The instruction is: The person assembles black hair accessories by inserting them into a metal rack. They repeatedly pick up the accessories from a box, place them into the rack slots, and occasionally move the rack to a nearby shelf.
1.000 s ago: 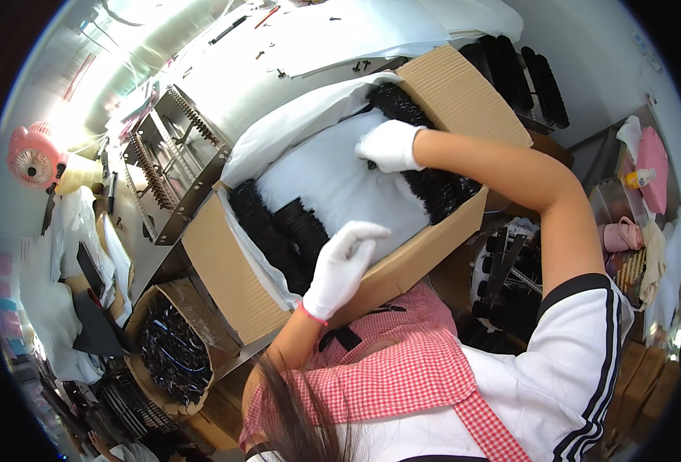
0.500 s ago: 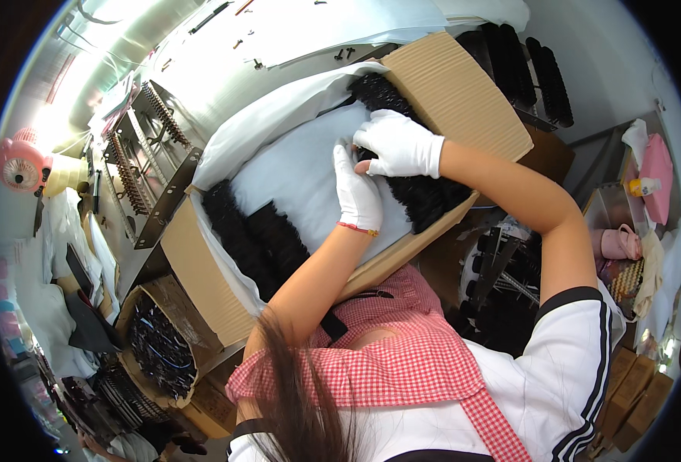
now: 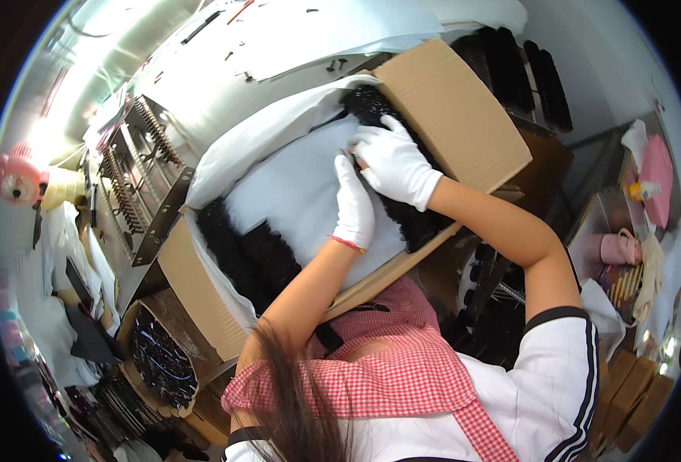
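Both my hands wear white gloves and work inside an open cardboard box [image 3: 452, 100]. My left hand [image 3: 353, 204] stands on edge over a pale translucent sheet [image 3: 290, 177], its fingers straight and together, holding nothing visible. Beside its fingertips is my right hand [image 3: 396, 165], palm down over a row of black bristly strips [image 3: 410, 219] along the box's right side. Its thumb tip, bare of glove, meets bent fingers, while one far finger sticks out; whatever they pinch is hidden. More black bristly pieces [image 3: 259, 258] lie at the box's left end.
A metal rack with coiled spring-like rods [image 3: 144, 177] stands left of the box. Loose screws [image 3: 337, 65] lie on the bench behind. Black brush-like rolls [image 3: 506, 69] sit at the far right. Lower left is a carton of dark small parts [image 3: 155, 346]; a pink fan [image 3: 21, 177] stands farther left.
My right hand has shifted slightly down and turned, with one finger now sticking out. My left hand has moved a little lower. The view has shifted slightly.
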Demonstrator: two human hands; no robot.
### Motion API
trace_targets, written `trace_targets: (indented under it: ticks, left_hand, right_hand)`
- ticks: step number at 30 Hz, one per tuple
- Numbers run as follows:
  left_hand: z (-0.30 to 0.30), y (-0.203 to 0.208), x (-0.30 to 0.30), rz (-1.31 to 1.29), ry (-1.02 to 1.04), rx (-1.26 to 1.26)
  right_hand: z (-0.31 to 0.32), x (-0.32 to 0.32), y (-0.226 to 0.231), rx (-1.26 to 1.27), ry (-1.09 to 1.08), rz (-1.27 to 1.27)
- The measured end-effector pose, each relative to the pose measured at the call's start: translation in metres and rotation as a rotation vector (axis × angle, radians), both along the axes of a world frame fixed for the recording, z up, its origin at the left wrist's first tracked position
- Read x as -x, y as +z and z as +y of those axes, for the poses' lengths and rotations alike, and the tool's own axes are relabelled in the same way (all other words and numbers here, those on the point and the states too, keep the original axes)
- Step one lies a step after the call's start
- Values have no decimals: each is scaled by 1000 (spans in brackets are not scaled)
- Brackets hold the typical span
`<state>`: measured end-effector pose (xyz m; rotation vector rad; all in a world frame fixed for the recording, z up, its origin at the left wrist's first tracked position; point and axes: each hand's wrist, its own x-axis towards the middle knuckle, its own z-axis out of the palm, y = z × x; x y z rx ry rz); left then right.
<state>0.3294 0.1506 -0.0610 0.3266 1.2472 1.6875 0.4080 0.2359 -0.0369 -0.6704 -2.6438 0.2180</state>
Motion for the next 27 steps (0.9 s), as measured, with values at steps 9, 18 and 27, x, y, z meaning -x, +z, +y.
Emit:
trace_targets:
  ticks: [9,18,27]
  left_hand:
    - [1,-30,4,936,-47,142]
    - [24,4,24,1417,-356,314]
    - [-2,48,51,1216,-374,45]
  right_hand:
    - [11,-8,14,1,-14,-5]
    - [2,-19,25,-139,110,-51]
    - [-30,138,99,117,530,200]
